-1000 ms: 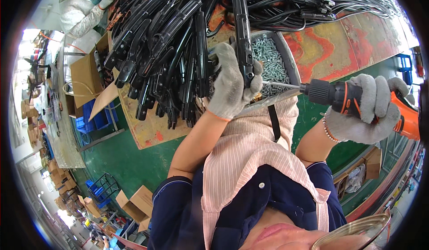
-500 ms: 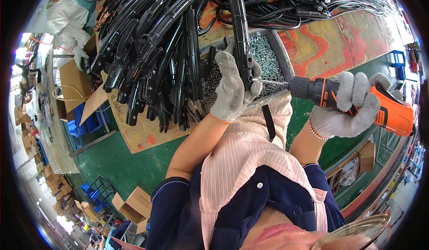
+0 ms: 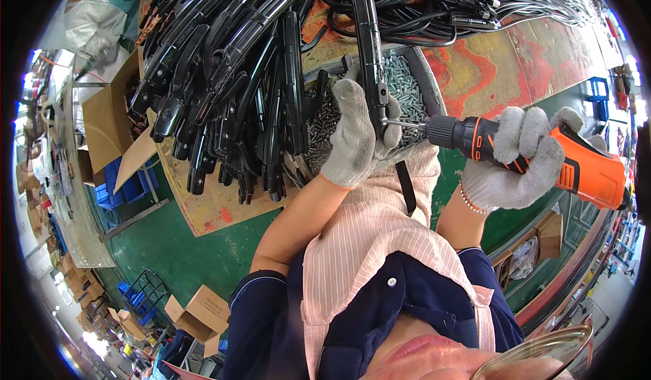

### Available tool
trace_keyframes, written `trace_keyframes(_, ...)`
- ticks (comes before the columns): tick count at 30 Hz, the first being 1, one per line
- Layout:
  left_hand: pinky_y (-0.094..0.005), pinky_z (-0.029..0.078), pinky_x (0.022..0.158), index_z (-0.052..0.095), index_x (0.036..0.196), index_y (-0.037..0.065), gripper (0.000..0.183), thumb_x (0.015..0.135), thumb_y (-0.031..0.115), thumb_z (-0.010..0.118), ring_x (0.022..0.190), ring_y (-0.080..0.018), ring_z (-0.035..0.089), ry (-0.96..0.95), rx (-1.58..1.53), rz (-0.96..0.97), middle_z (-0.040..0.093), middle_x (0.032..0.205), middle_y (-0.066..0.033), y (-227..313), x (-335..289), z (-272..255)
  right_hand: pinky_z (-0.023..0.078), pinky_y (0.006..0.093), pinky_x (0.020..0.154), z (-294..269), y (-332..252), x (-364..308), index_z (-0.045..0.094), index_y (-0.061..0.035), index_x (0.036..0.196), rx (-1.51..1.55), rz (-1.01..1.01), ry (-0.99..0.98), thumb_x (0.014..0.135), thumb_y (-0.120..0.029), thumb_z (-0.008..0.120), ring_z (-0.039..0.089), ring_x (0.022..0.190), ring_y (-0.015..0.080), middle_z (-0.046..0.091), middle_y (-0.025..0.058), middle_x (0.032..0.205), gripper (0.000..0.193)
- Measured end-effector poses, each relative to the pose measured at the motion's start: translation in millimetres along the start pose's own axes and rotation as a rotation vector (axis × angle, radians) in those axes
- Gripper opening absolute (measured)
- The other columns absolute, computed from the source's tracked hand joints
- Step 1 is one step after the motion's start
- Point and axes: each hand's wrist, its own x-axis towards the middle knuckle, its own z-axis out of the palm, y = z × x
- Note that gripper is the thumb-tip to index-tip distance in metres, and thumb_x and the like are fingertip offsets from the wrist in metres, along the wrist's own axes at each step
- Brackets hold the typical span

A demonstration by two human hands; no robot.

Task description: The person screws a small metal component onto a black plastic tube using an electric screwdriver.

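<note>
My gloved left hand (image 3: pixel 352 139) is closed around the lower end of a long black plastic handle (image 3: pixel 368 47), with a cable at its far end. My right hand (image 3: pixel 522 156), also gloved, grips an orange and black power screwdriver (image 3: pixel 588 174). The driver lies nearly level, and its thin bit (image 3: pixel 405 123) points left and meets the handle's side beside my left fingers. Whether a screw sits at the tip is too small to tell. Beneath the handle, a grey tray (image 3: pixel 434 85) holds silvery screws (image 3: pixel 405 81) and darker screws (image 3: pixel 319 139) on its left side.
Several black handles with cables (image 3: pixel 224 88) are heaped left of the tray. Bundled black cables (image 3: pixel 413 13) lie behind it. The worn wooden tabletop (image 3: pixel 542 54) has red paint patches. An open cardboard box (image 3: pixel 108 125) stands at the left; blue crates (image 3: pixel 139 183) sit below it.
The driver and my right hand have shifted slightly left, with the bit still at the handle. A co-worker's gloved hand at the upper left has moved away from the cardboard box.
</note>
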Motion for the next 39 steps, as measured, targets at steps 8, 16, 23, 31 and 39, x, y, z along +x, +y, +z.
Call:
trace_keyframes(8,-0.0194,0.042,0.046,0.028,0.149,0.021,0.088,0.085,0.081,0.036,0.056,-0.0071,0.05,-0.018,0.032,0.094,0.051,0.078,0.0002,-15.9,2.5,-0.3,0.039,0.023,0.05,9.1,1.8,3.6,0.048,-0.0036,0.124,-0.209,0.045,-0.033,0.088,-0.004,0.059,0.038,0.052,0.0103,0.04,0.0016,0.067,0.038)
trace_keyframes(16,-0.0202,0.042,0.046,0.022,0.153,0.021,0.095,0.082,0.083,0.037,0.055,-0.0086,0.05,-0.044,0.052,0.058,0.054,0.08,-0.0019,-10.5,1.8,-2.9,0.043,0.0283,0.042,0.0,2.7,0.2,0.043,-0.0097,0.127,-0.1,0.094,-0.037,0.086,0.004,0.058,0.044,0.045,0.0168,0.049,0.0065,0.064,0.046)
trace_keyframes(23,-0.0207,0.039,0.04,0.042,0.141,0.015,0.094,0.078,0.085,0.039,0.044,-0.0101,0.046,0.091,-0.042,0.074,0.053,0.068,-0.001,-7.0,3.5,2.1,0.041,0.0279,0.042,-4.2,6.3,6.3,0.039,-0.0085,0.13,-0.057,0.074,-0.019,0.087,0.003,0.055,0.042,0.048,0.0145,0.045,0.005,0.065,0.047)
trace_keyframes(31,-0.0235,0.029,0.037,0.06,0.089,0.01,0.035,0.1,0.043,0.054,0.04,-0.0076,0.033,-0.686,-0.75,-0.434,0.042,0.055,0.0027,10.4,5.0,-23.6,0.035,0.0235,0.049,-28.3,-14.8,3.5,0.044,-0.0016,0.125,-0.118,-0.066,0.256,0.09,-0.002,0.057,0.036,0.055,0.0098,0.04,0.0016,0.068,0.038)
trace_keyframes(39,-0.0197,0.038,0.046,0.051,0.109,0.007,0.022,0.094,0.016,0.065,0.057,-0.0072,0.051,-0.067,-0.34,-0.156,0.058,0.076,-0.0037,-3.9,-5.1,-2.5,0.043,0.0259,0.055,-36.5,-0.9,1.1,0.046,0.0039,0.124,-0.4,-0.024,0.36,0.085,0.004,0.059,0.047,0.057,0.0126,0.054,0.0081,0.072,0.041)
